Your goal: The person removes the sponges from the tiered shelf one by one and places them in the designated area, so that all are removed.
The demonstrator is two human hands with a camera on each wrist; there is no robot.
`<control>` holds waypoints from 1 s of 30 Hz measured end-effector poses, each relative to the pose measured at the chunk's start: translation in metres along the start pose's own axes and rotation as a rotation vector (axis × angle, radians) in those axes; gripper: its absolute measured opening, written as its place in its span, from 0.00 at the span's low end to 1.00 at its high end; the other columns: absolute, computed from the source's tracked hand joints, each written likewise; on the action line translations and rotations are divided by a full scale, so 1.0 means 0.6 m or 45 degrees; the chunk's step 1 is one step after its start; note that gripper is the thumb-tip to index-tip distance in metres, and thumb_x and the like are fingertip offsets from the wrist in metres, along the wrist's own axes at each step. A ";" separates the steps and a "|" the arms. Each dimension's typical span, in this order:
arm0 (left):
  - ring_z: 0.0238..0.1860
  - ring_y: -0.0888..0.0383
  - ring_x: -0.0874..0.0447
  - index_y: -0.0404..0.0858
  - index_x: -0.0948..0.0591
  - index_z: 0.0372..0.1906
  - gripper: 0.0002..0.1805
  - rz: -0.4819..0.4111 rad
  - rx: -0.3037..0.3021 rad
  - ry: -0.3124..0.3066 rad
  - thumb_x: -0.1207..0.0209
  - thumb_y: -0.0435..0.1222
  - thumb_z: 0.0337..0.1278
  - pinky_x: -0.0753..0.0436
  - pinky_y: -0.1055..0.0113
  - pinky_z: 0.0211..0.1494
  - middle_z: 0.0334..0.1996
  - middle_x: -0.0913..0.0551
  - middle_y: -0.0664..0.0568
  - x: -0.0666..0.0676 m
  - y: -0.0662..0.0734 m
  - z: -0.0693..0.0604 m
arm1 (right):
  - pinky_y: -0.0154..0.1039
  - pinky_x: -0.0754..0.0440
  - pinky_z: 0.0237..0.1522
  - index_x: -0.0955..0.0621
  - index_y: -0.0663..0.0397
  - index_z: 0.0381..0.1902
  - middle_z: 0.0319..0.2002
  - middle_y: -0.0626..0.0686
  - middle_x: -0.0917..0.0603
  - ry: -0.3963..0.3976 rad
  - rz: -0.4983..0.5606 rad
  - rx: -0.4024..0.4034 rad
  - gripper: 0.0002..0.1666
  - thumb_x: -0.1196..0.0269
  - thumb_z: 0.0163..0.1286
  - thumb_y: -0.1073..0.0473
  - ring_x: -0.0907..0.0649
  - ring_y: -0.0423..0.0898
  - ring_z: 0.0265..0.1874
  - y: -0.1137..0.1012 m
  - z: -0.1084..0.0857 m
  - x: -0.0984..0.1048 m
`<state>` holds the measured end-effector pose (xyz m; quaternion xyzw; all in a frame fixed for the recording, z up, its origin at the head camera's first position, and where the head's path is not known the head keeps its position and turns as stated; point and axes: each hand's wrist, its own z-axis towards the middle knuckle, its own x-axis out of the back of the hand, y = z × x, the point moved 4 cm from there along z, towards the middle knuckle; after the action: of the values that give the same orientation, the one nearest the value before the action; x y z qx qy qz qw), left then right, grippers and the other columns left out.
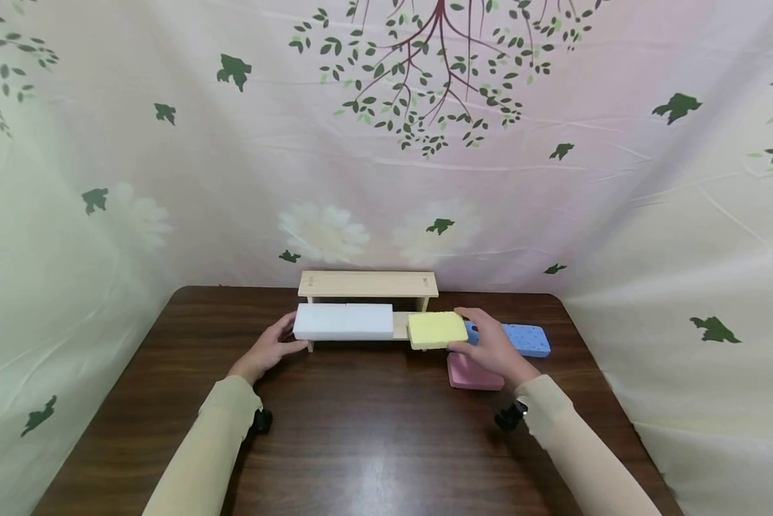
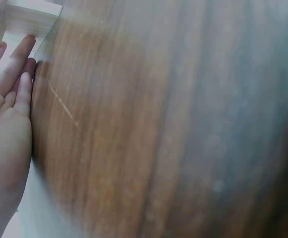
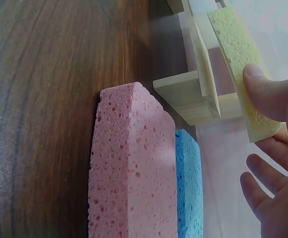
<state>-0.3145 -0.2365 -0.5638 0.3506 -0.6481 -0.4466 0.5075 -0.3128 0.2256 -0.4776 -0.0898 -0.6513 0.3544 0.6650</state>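
My right hand [image 1: 492, 347] pinches a yellow sponge [image 1: 438, 330] by its right end. In the right wrist view, the thumb lies on the face of the yellow sponge [image 3: 243, 64], which is tilted over the right end of a small wooden shelf [image 1: 368, 284]. Two white blocks [image 1: 344, 322] sit side by side on the shelf's lower step. At their left end is my left hand [image 1: 270, 349], thumb and fingers spread; whether it touches them is hard to tell. The left wrist view shows fairly straight fingers [image 2: 17, 69] beside the wood.
Right of the shelf, a pink sponge [image 1: 475, 373] lies on the dark wooden table [image 1: 373, 430], with a blue sponge [image 1: 526, 340] behind it, partly covered by my right hand. A printed cloth [image 1: 373, 186] hangs behind the table and along both sides.
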 end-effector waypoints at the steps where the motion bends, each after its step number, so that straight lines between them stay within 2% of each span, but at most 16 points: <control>1: 0.82 0.36 0.47 0.41 0.42 0.84 0.46 0.002 -0.001 0.001 0.32 0.44 0.69 0.48 0.34 0.81 0.81 0.39 0.38 0.000 0.000 0.000 | 0.65 0.22 0.65 0.29 0.61 0.76 0.71 0.63 0.25 0.003 0.007 -0.002 0.46 0.23 0.66 0.53 0.24 0.64 0.69 0.000 -0.002 0.001; 9: 0.82 0.37 0.47 0.42 0.43 0.84 0.47 -0.012 0.024 0.005 0.31 0.45 0.68 0.48 0.36 0.82 0.81 0.39 0.39 -0.001 -0.002 0.004 | 0.66 0.23 0.65 0.29 0.58 0.75 0.71 0.63 0.25 0.024 -0.025 -0.042 0.47 0.21 0.64 0.53 0.24 0.64 0.68 0.022 -0.025 0.005; 17: 0.82 0.36 0.47 0.40 0.43 0.84 0.48 0.002 0.008 0.008 0.31 0.45 0.68 0.48 0.35 0.81 0.81 0.39 0.37 -0.001 -0.002 0.004 | 0.68 0.26 0.67 0.28 0.59 0.74 0.70 0.63 0.24 0.025 -0.001 -0.062 0.46 0.21 0.63 0.53 0.25 0.64 0.69 0.050 -0.052 0.006; 22: 0.82 0.36 0.47 0.40 0.43 0.84 0.48 -0.003 0.005 0.007 0.31 0.45 0.68 0.48 0.35 0.81 0.81 0.39 0.38 0.000 -0.004 0.004 | 0.66 0.22 0.64 0.29 0.58 0.75 0.70 0.63 0.24 0.029 -0.001 -0.066 0.47 0.21 0.63 0.54 0.23 0.64 0.66 0.055 -0.067 0.012; 30: 0.82 0.37 0.46 0.40 0.43 0.84 0.47 -0.039 0.003 0.007 0.31 0.43 0.68 0.49 0.35 0.81 0.81 0.38 0.38 0.000 -0.002 0.001 | 0.69 0.26 0.66 0.29 0.61 0.75 0.71 0.67 0.26 0.058 -0.046 -0.069 0.47 0.21 0.63 0.53 0.26 0.67 0.70 0.067 -0.091 0.024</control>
<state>-0.3152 -0.2369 -0.5650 0.3622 -0.6419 -0.4526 0.5020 -0.2778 0.2821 -0.4969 -0.1040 -0.6469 0.3224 0.6832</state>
